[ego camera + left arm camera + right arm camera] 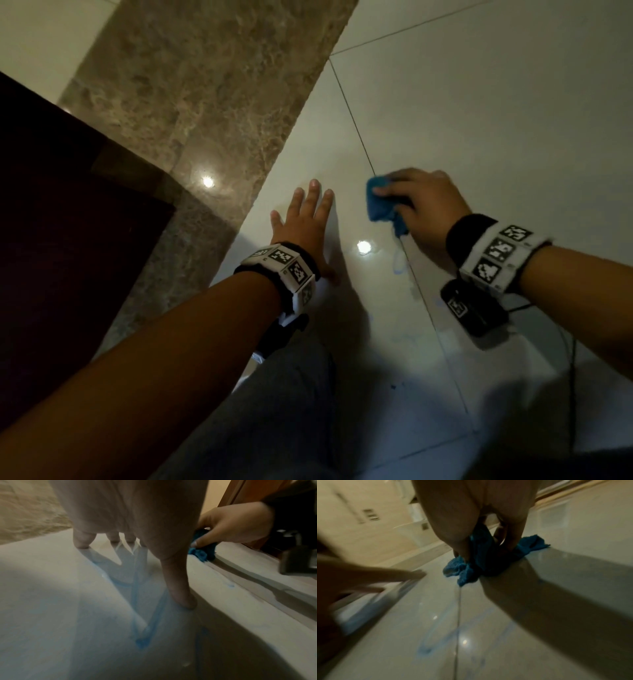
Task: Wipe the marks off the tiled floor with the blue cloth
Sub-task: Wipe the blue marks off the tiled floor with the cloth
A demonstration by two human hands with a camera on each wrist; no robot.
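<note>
A: Two hands down! The right hand [430,209] bunches the blue cloth [380,202] under curled fingers [462,545], pressed to the tiled floor [479,120].

B: And the left hand [305,222] lies flat, fingers spread, blue marks [142,635] smeared behind its fingertips.

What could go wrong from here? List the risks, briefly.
1. The left hand is planted with its fingertips on the floor among the blue marks; it could smear them or pick up colour.
2. The blue cloth in the right hand sits beyond the marks, so strokes there may miss those nearer the person.
3. The glossy floor looks wet; the bracing hand might slip.
</note>
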